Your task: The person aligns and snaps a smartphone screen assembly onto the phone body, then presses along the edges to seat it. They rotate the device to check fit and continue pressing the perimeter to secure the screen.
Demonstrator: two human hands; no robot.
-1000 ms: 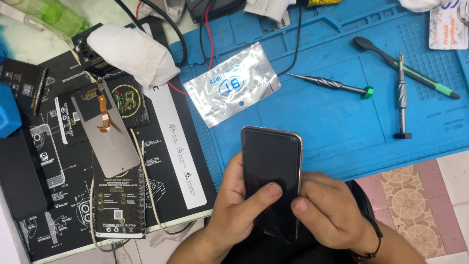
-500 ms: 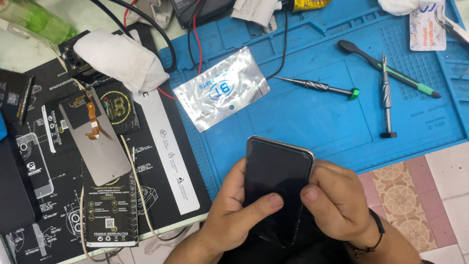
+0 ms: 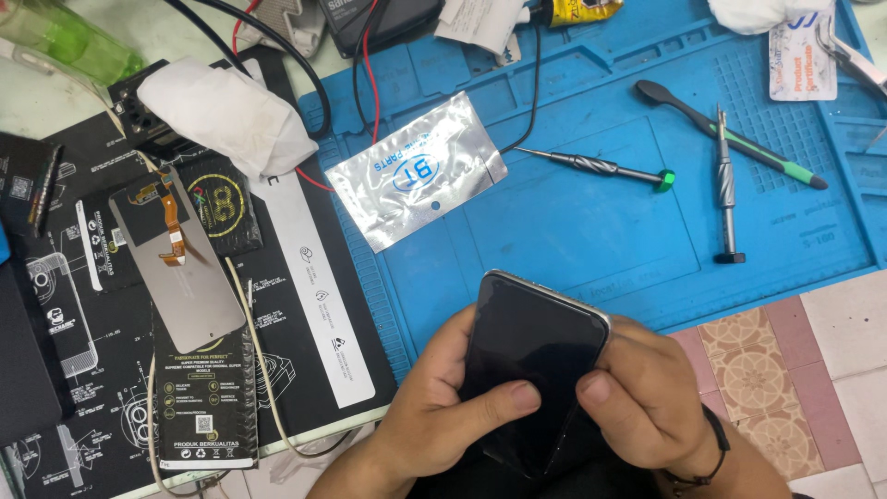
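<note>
Gripping a black smartphone (image 3: pixel 531 356) — glossy, dark-screened — both thumbs pressing.

One head-worn camera looks steeply down from close above the counter (image 3: pixel 832 370); the blue mat (image 3: pixel 591 212) fills the upper frame, the left hand (image 3: pixel 434 416) and right hand (image 3: pixel 647 397) sit near the bottom edge
</note>
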